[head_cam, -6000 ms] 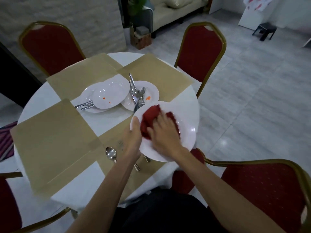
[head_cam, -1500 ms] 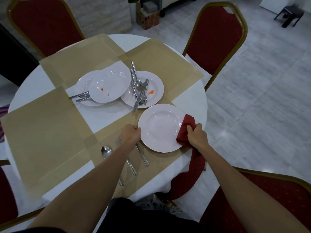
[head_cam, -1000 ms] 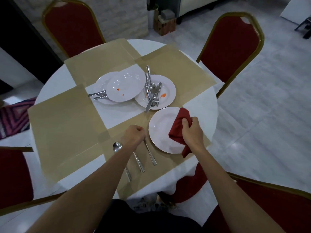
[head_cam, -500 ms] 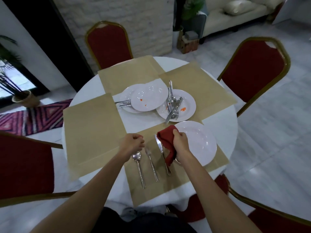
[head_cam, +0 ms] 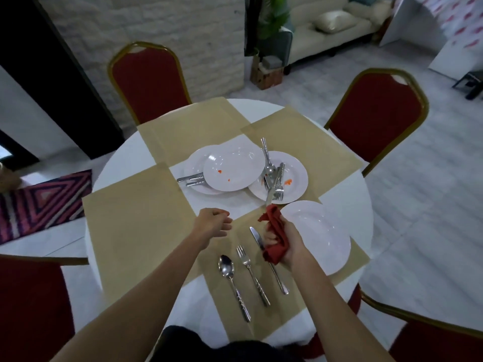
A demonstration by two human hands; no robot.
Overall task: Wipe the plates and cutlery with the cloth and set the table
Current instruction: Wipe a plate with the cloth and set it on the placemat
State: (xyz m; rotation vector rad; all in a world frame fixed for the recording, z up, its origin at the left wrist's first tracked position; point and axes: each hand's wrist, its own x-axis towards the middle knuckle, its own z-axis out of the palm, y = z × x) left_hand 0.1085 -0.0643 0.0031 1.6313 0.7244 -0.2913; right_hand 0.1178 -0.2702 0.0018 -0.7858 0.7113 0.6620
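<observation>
Head view: your right hand (head_cam: 290, 244) fist-grips the bunched red cloth (head_cam: 274, 232), held above the knife (head_cam: 257, 240) and just left of the clean plate (head_cam: 321, 236). My read is that you hang on to the cloth because wiping isn't finished. Your left hand (head_cam: 213, 226) hovers over the counter (head_cam: 117, 168) with fingers loosely curled and nothing in it, so it's free to fetch the next piece. The near placemat (head_cam: 261, 320) looks like one finished setting. Spoon (head_cam: 227, 267), fork (head_cam: 248, 270) and knife lie parallel with handles toward you, apart from each other. The plate sits to their right on the same mat with no smears visible. The knife's middle is hidden by cloth and hand. Dirty stock is parked mid-counter, mostly off the mats, which I'd guess keeps the mats free for laying. There are two stacked plates (head_cam: 232, 168), the top one with orange specks, and cutlery handles (head_cam: 190, 178) poke out from between them on the left. Just beside is a third plate (head_cam: 295, 176) with an orange smear; its rim is overlapped by the top stacked plate from this angle. A loose cutlery pile (head_cam: 274, 178) lies on it, with one blade tip hanging over the near rim close to the cloth. The other placemats (head_cam: 136, 226) sit in front of the other chairs (head_cam: 149, 82), so I'd call it about one setting of four done. Likely next grab is the top stacked plate or the loose pile. Lift the plate straight up, since the cutlery pinned under it could slide. The overhanging blade could tip off if bumped.
</observation>
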